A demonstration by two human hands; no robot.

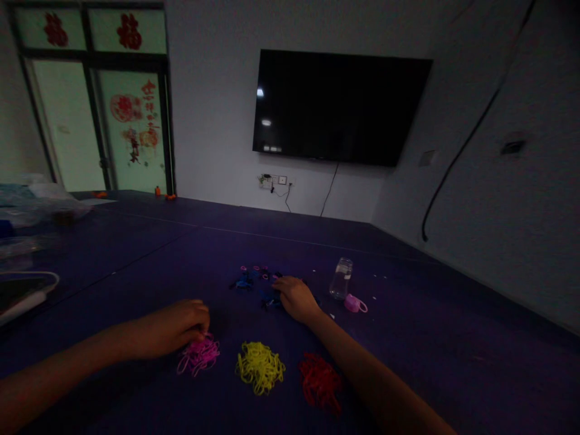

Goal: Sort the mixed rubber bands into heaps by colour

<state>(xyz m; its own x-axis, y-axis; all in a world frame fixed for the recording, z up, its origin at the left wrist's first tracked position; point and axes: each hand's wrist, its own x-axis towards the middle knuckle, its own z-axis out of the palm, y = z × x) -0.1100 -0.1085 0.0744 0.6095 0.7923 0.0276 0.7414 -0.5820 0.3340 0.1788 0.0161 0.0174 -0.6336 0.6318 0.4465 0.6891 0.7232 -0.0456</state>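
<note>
My left hand (181, 326) is over the upper edge of a pile of pink bands (200, 353), its fingers curled together; what they hold, if anything, is hidden. My right hand (296, 299) reaches to a scattered group of dark blue bands (270, 300), fingertips down among them and partly hidden. More blue bands (243, 281) and a few pink ones (265, 276) lie just left of it. Between my forearms sit a yellow pile (260, 367) and, beside my right forearm, a red pile (319, 382).
A clear bottle (341, 279) lies right of my right hand, with a pink cap (354, 303) by its mouth. Plastic bags (40, 202) and a white-edged object (27, 299) are at the left. The purple surface (181, 260) reaches the wall below a television (339, 109).
</note>
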